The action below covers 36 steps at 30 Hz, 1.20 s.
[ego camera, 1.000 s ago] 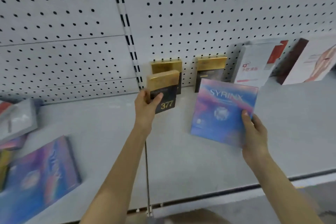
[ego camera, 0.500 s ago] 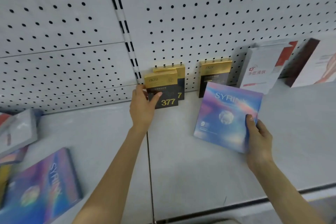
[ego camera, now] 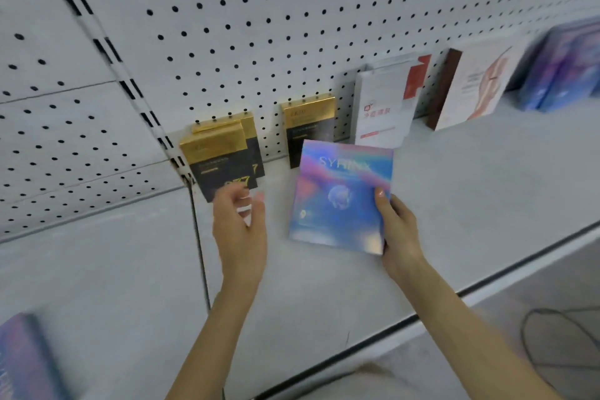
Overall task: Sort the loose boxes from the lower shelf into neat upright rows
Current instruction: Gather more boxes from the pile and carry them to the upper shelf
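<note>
Two hands sort boxes on a grey shelf (ego camera: 97,269) backed by pegboard (ego camera: 292,10).
At far left a blue box (ego camera: 22,364) lies flat. The front gold box (ego camera: 217,162) stands upright just before the rear gold box (ego camera: 251,140). The left hand (ego camera: 240,230) hovers at the front one, fingers loose and holding nothing. A third gold box (ego camera: 308,127) stands further right. The right hand (ego camera: 399,237) grips the tilted Syrinx box (ego camera: 341,198) by its lower right corner. Beyond, a white box (ego camera: 383,107) leans on the pegboard.

Pale shelf (ego camera: 454,204) bears gold-topped boxes (ego camera: 308,127), seemingly leaning back.
</note>
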Available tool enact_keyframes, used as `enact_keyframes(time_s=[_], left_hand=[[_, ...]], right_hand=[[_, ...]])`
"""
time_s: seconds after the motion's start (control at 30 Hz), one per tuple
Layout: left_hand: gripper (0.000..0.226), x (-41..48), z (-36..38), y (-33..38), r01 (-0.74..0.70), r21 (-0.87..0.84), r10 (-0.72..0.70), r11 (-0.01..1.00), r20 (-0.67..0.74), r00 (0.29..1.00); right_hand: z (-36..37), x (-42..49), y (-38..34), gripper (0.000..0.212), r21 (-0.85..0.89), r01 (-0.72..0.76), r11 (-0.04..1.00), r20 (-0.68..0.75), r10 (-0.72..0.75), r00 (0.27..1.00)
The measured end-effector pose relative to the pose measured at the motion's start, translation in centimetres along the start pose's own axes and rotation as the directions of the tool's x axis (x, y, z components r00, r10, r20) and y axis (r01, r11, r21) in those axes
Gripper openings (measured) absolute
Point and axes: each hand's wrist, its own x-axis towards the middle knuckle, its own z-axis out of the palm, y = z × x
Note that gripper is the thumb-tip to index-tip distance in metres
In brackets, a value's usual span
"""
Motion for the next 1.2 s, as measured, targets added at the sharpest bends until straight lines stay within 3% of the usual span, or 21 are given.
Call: enact_keyframes(time_s=[0.07, 0.13, 0.27, 0.37, 0.4, 0.5, 0.7, 0.93, 1.2], left_hand=[[0.025, -1.1, 2.0, 0.2, 0.061, -0.017, -0.055, 0.998, 0.239, 0.97], [0.02, -1.2, 3.6, 0.1, 0.097, -0.012, -0.085, 0.995, 0.385, 0.919], [0.023, -1.0, 5.9, -0.1, 0.113, 0.015, -0.105, 0.993, 0.519, 0.848], [0.016, -2.0, 8.7, 0.4, 0.125, 0.021, -0.114, 0.992, 0.584, 0.803], [0.016, -2.4, 9.8, 0.6, 0.118, 0.018, -0.106, 0.993, 0.592, 0.799], [0.021, -3.5, 13.9, 1.8, 0.08, 0.002, -0.064, 0.997, 0.61, 0.79], [0.023, -6.8, 22.6, 6.0, 0.046, -0.024, -0.021, 0.999, 0.624, 0.781], [0.022, -12.4, 35.6, 12.2, 0.053, -0.101, 0.012, 0.993, 0.553, 0.833], [0.027, -19.9, 48.7, 19.0, -0.003, -0.026, 0.016, 1.0, 0.506, 0.863]], right_hand=[[-0.3, -0.1, -0.2, 0.02, 0.011, 0.002, 1.0, 0.019, -0.002, 1.0], [-0.9, -0.4, -0.7, 0.021, 0.017, -0.004, 1.0, 0.041, 0.003, 0.999], [-3.8, -0.3, -1.6, 0.027, 0.004, 0.022, 1.0, 0.058, -0.022, 0.998], [-7.1, 0.6, -3.0, 0.015, -0.2, 0.171, 0.965, 0.025, -0.169, 0.985], [-8.3, 1.0, -3.5, 0.008, -0.272, 0.21, 0.939, 0.038, -0.208, 0.978], [-12.4, 2.1, -5.3, 0.029, -0.436, 0.257, 0.862, 0.064, -0.255, 0.965], [-21.4, 4.8, -9.4, 0.054, -0.598, 0.253, 0.761, 0.103, -0.24, 0.965], [-32.9, 12.3, -15.8, 0.054, -0.491, 0.297, 0.819, 0.12, -0.274, 0.954], [-45.5, 19.8, -23.6, 0.046, -0.445, 0.297, 0.845, 0.049, -0.309, 0.95]])
